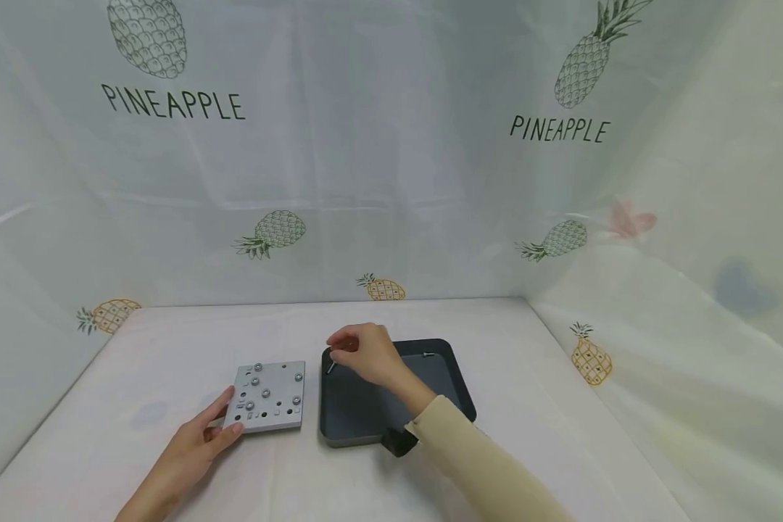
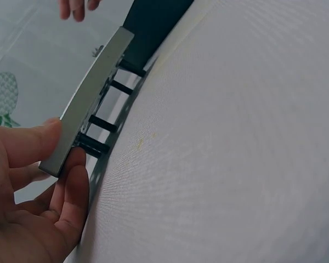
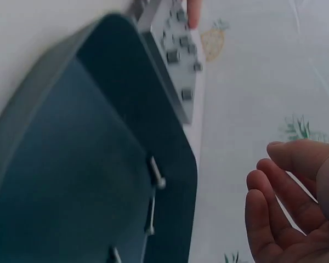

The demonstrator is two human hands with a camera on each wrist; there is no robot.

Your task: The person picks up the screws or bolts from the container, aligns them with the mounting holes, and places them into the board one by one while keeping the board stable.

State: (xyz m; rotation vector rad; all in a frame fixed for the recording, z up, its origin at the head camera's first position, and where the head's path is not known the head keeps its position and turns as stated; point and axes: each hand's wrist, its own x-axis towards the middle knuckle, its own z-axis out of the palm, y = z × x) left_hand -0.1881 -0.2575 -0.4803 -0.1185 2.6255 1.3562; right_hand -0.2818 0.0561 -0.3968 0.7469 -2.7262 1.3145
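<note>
My left hand [image 1: 192, 446] grips a grey metal plate [image 1: 274, 384] by its left edge, thumb on one face and fingers underneath. Bolt heads and small holes dot the plate's upper face. In the left wrist view, bolt shanks [image 2: 103, 123] stick out below the plate, toward the cloth. Over the far left part of a dark tray [image 1: 378, 406] hovers my right hand [image 1: 368, 355], fingers loosely bent, with nothing between thumb and fingertips in the right wrist view. Below it a bolt [image 3: 156, 172] lies near the tray wall, with another bolt [image 3: 151, 213] beside it.
Toward the tray's far right corner lies one more bolt [image 1: 428, 354]. The tray's raised rim stands just right of the plate. A white cloth [image 1: 339, 478] covers the table, and a pineapple-print curtain [image 1: 378, 145] hangs behind. A black device [image 1: 398, 441] sits at my right wrist.
</note>
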